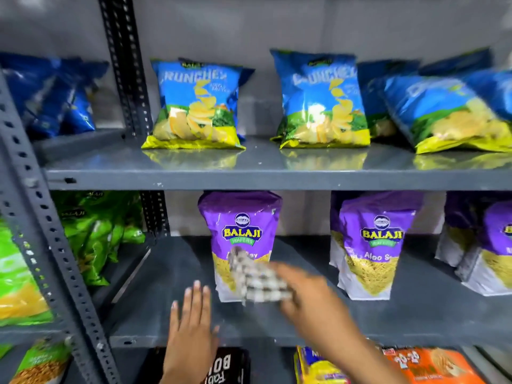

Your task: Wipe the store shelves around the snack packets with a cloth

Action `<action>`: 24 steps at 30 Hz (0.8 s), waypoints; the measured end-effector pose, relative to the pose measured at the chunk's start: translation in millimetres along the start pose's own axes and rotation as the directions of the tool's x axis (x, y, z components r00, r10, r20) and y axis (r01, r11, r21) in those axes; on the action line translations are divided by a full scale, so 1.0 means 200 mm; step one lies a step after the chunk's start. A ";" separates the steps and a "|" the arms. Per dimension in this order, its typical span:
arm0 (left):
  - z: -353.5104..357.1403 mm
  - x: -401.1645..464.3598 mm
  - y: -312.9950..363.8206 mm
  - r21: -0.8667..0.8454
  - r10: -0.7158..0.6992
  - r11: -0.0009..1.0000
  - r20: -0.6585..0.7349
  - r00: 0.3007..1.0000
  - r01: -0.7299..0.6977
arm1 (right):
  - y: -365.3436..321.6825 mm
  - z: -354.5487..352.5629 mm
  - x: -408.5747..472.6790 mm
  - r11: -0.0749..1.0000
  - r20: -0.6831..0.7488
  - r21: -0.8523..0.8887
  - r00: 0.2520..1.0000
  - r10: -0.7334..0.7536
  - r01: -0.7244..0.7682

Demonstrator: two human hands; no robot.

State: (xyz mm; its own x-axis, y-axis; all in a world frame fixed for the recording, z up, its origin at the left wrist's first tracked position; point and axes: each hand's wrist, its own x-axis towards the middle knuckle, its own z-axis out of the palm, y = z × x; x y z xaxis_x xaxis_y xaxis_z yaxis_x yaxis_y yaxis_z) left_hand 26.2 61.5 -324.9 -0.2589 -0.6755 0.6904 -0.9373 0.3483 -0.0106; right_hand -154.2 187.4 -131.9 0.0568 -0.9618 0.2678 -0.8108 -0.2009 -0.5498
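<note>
The step in hand looks like the wiping of the middle shelf (171, 275), the grey one across the lower half of the frame. The right hand (310, 295), blurred, grips a checked cloth (260, 281) bunched in its fingers. The cloth hangs in front of the lower part of the left purple packet (241, 239) at lower centre; whether it touches the packet or the shelf cannot be told through the blur. The left hand (191, 328) lies open and flat, fingers spread, on the front part of the shelf just left of that packet, holding nothing.

A second purple packet (371, 245) stands to the right, with bare shelf between the two. The next move probably calls for the cloth pressed down onto that bare metal and drawn around the packet bases without tipping them. The top shelf (249, 170) with its blue packets (196, 103) fills the upper half.
</note>
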 end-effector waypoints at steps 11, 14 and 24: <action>-0.81 0.98 0.31 -0.137 0.001 0.989 -0.397 0.918 -0.060 | -0.20 -0.79 0.62 0.844 -0.254 -0.536 0.956 -0.144 -0.016; -0.85 1.07 0.29 -0.087 0.000 0.996 -0.383 0.924 -0.036 | -0.14 -0.73 0.67 0.817 0.114 -0.577 0.989 0.097 -0.014; -0.76 1.09 0.29 -0.069 0.026 0.996 -0.309 0.951 -0.049 | -0.06 -0.61 0.62 0.884 -0.141 -0.467 0.989 -0.042 -0.029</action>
